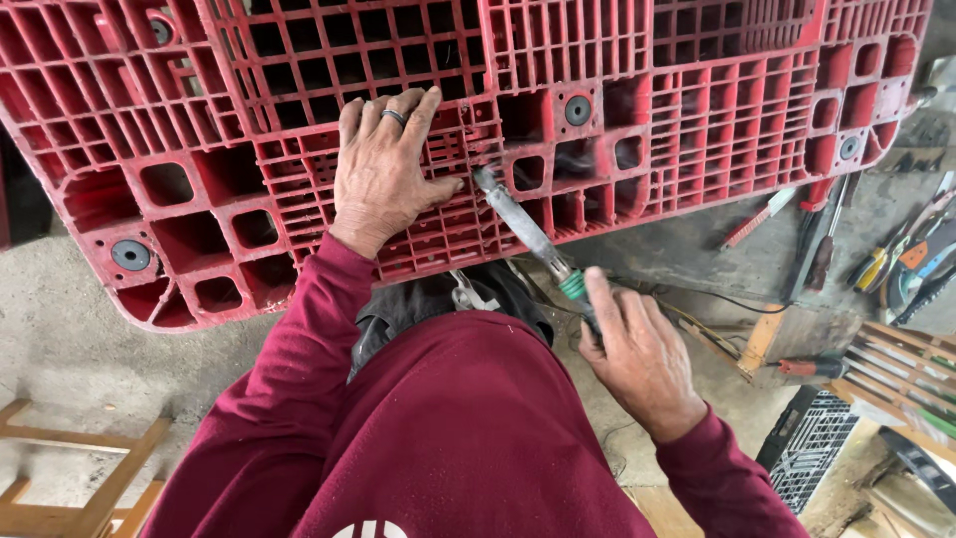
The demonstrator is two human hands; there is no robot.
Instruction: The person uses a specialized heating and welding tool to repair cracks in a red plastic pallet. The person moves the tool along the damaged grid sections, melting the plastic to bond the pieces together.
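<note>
A large red plastic pallet with a grid of ribs lies in front of me, its near edge over my lap. My left hand, with a ring on one finger, presses flat on the grid near the middle, fingers spread. My right hand grips the handle of a soldering-iron-like tool with a grey metal shaft and green collar. Its tip touches the pallet ribs just right of my left thumb. I wear a maroon long-sleeved top.
Hand tools lie on the concrete floor at the right: screwdrivers and pliers, a red-handled tool. A dark slatted crate and wooden slats sit at lower right. A wooden frame stands at lower left.
</note>
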